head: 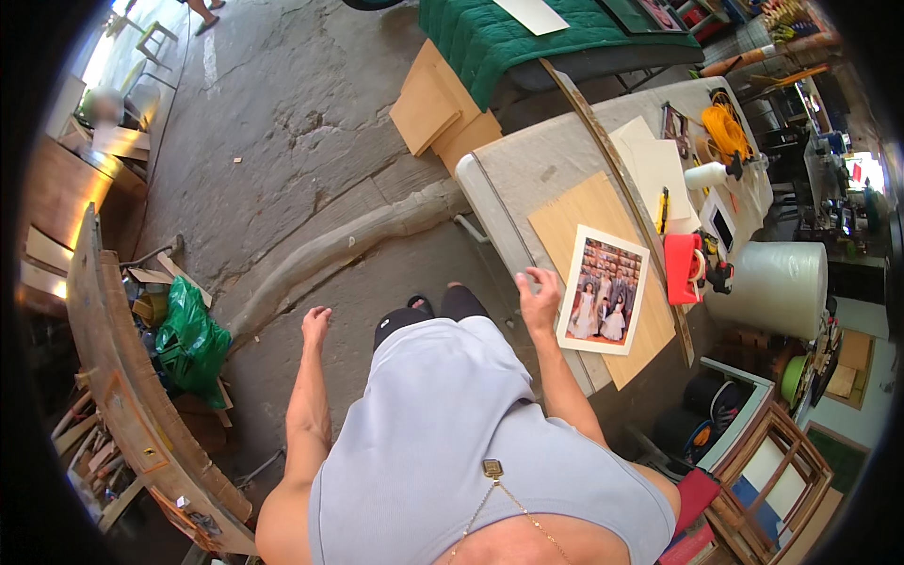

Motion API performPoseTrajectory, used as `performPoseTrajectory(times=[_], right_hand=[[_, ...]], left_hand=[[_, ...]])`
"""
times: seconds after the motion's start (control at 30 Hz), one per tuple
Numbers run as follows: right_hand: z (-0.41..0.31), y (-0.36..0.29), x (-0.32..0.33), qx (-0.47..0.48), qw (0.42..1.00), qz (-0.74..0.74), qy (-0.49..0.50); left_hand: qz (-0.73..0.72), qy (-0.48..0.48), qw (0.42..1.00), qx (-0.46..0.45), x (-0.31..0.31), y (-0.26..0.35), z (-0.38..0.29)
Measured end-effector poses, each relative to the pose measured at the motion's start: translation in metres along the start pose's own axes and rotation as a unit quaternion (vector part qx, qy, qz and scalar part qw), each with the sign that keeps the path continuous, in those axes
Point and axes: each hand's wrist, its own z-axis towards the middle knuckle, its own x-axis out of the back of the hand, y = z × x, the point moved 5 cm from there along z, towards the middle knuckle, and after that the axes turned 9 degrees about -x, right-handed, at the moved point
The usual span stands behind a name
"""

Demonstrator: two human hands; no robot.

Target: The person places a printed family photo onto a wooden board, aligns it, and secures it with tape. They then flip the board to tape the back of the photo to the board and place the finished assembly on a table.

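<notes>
My right hand (538, 298) hovers at the left edge of a framed or matted group photograph (606, 291), fingers loosely bent and apart, with nothing in them. Whether it touches the white border is hard to tell. Under the photograph lies a thin wooden board (575, 212) on a cloth-covered table (508, 166). Off to the left, my left hand (316, 323) hangs in the air over the concrete floor, loosely curled, with no object visible in it. A long narrow wooden strip (614, 159) runs along the table beyond the photograph.
On the table's far side are a yellow utility knife (662, 210), a red tape dispenser (681, 270), a white spray bottle (705, 175) and orange cord (725, 131). A bubble-wrap roll (773, 289) stands beyond. Brown boards (427, 106) lean near a green-covered table (466, 42). A green plastic bag (189, 339) sits left.
</notes>
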Motion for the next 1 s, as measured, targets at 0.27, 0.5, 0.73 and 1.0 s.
performPoseTrajectory(times=[0.27,0.5,0.73,1.0], right_hand=[[0.099,-0.102,-0.175,-0.004,0.982,0.109,-0.153],[0.242,-0.091,-0.385,-0.167,0.946,0.126,-0.249],[0.428,0.051,-0.542,-0.200,0.936,0.072,-0.282],[0.562,0.099,-0.510,-0.167,0.970,-0.149,-0.095]], left_hand=[[-0.018,-0.153,0.988,0.028,-0.055,0.092,0.022],[0.089,-0.115,0.989,-0.011,-0.030,0.181,0.135],[-0.015,-0.029,0.990,-0.136,-0.038,0.313,0.299],[0.255,-0.205,0.899,-0.292,-0.150,0.312,0.354]])
